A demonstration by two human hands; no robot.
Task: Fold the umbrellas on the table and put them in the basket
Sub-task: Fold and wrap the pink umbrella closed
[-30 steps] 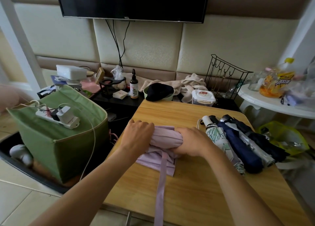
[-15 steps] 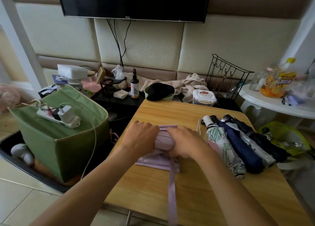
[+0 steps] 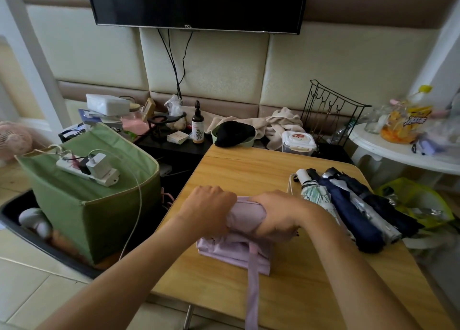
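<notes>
Umbrella [image 3: 245, 216] between both gripping hands [image 3: 245, 213]

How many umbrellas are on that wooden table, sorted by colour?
Lilac, gripped by the left hand and right hand: 1
White with green leaf print: 1
Navy blue: 1
Silver-white: 1
Black: 1
Total: 5

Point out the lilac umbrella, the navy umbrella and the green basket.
lilac umbrella [image 3: 245, 216]: head view, on the rolled canopy between the two hands.
navy umbrella [image 3: 353, 215]: head view, on the middle of its folded canopy.
green basket [image 3: 97, 220]: head view, on its near fabric wall.
</notes>
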